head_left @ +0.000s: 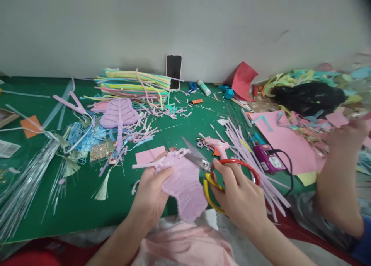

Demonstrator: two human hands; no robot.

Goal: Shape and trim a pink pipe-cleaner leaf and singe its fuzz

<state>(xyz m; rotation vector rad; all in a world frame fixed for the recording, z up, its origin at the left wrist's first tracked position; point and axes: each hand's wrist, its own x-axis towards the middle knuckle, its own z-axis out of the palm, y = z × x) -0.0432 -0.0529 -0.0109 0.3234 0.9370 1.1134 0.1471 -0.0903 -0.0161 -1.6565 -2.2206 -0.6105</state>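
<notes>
Left hand [153, 192] pinches a flat, fuzzy lilac craft piece [189, 190] over the green tabletop's [87, 214] near edge – right hand [240, 192] grips red-and-yellow-handled metal scissors [206, 165] (blades parted, at the piece's upper edge)

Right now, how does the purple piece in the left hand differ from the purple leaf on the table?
The piece is held in the left hand, scissors at its upper edge; the leaf lies untouched among scraps. The leaf has a long, twisted stalk, while no such stalk shows on the piece. The leaf has bold raised veins; the piece's visible side has only fine lines. Both are pale purple.
</notes>
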